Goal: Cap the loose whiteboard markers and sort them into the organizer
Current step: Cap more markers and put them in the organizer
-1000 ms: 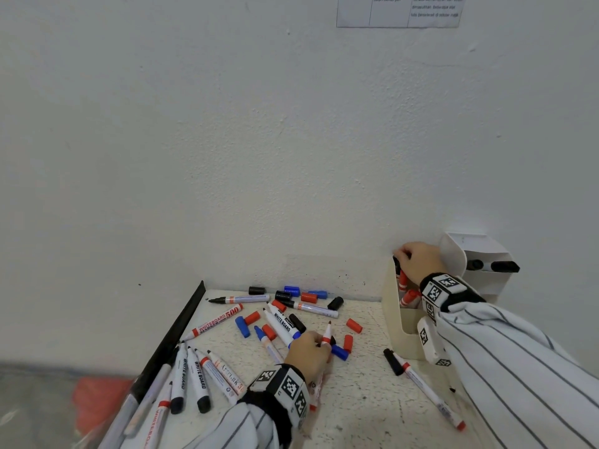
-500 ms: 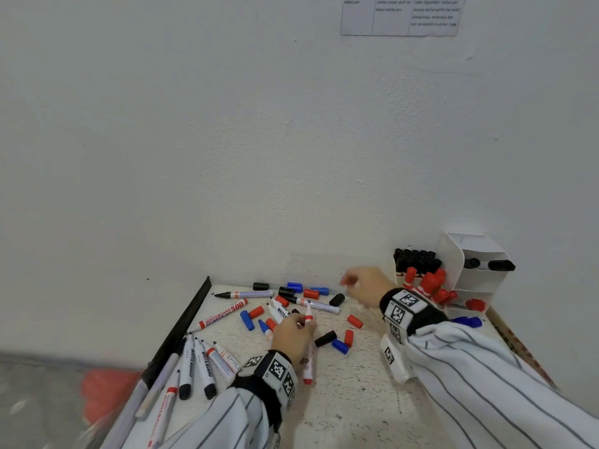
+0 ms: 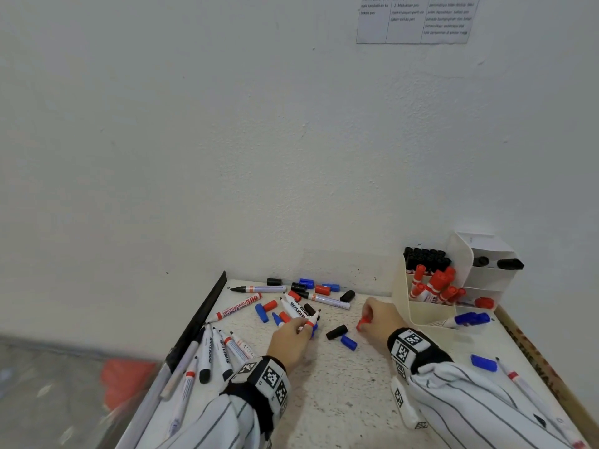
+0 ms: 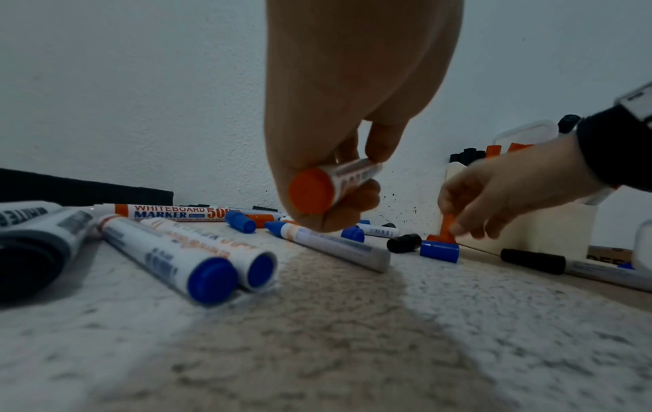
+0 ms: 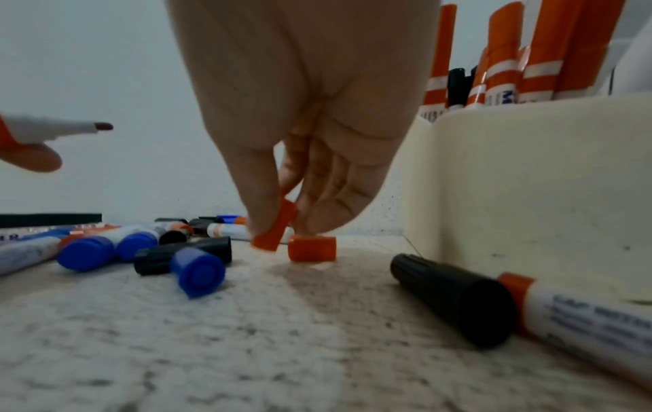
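My left hand (image 3: 291,335) grips an uncapped red marker (image 4: 331,184) a little above the table, its bare tip (image 5: 102,126) pointing right toward my other hand. My right hand (image 3: 377,319) pinches a red cap (image 5: 273,230) between thumb and fingers, its lower end at the tabletop beside a second red cap (image 5: 311,248). The cream organizer (image 3: 424,314) stands at the back right, holding black-capped markers (image 3: 424,256), red-capped markers (image 3: 436,283) and a blue one (image 3: 470,319). Loose markers and caps lie scattered across the middle of the table.
A row of uncapped markers (image 3: 214,351) lies at the left beside a black strip (image 3: 201,315) along the table's edge. A black cap (image 3: 336,332) and a blue cap (image 3: 348,341) lie between my hands. A blue cap (image 3: 483,362) and a red marker (image 3: 522,382) lie at the right. The wall rises close behind.
My right hand left the organizer, swept left and down to the table and took hold of a red cap. My left hand kept its marker and lifted it slightly.
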The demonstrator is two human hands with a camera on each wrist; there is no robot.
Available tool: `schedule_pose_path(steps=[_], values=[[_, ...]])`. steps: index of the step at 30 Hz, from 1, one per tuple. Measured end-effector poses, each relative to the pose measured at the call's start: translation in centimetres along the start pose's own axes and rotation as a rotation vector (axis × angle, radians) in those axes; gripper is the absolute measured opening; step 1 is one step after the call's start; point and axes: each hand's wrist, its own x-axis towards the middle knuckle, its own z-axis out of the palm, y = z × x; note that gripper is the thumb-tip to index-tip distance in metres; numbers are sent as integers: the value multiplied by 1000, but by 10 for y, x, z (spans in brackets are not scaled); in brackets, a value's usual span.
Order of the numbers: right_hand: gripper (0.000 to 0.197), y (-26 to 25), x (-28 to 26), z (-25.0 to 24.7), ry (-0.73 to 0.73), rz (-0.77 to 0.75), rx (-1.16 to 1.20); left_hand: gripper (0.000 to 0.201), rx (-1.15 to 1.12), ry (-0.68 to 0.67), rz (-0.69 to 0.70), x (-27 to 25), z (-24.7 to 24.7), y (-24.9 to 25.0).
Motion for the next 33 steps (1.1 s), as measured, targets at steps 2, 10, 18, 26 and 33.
schedule_pose_path(steps=[2,10,18,26,33], values=[[27,-7,-7,-5,69,-70,185,40,7,-44,26,-4,1,-2],[22,-22,-31,-4,44,-246,329,41,76,-88,202,-18,9,2],[32,-21,-44,-3,-94,-202,283,28,74,-11,260,-28,12,-2],[43,-34,-55,14,-32,-76,353,28,291,-34,356,-35,19,1],[41,-31,-65,19,19,-172,489,27,-282,-420,35,-43,3,9]])
